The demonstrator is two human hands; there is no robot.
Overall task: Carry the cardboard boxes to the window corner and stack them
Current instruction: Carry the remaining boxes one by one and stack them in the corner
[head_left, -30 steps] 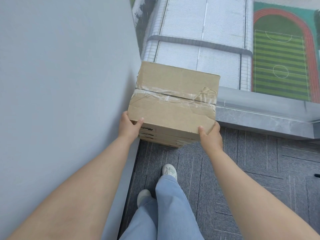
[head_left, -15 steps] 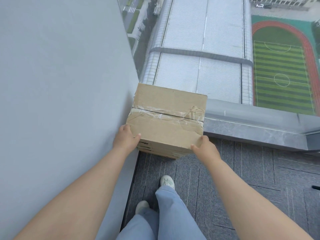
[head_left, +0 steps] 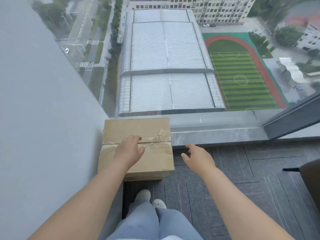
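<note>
A taped cardboard box [head_left: 155, 158] sits in the corner where the grey wall meets the window, on top of other flat boxes [head_left: 143, 176] whose edges show beneath it. My left hand [head_left: 129, 150] hovers over or rests on the box's top near the tape seam, fingers loosely bent, holding nothing. My right hand [head_left: 197, 156] is off the box, to its right above the carpet, fingers spread and empty.
The grey wall [head_left: 48, 118] runs along the left. A grey stone window sill [head_left: 216, 135] and floor-to-ceiling glass lie ahead. Dark carpet tiles [head_left: 242, 179] cover the floor. A dark brown furniture edge [head_left: 311, 177] stands at the right. My feet [head_left: 149, 199] are just behind the stack.
The box went down onto the stack in the corner and both hands let go of it. My left hand moved onto its top; my right hand drew away to the right.
</note>
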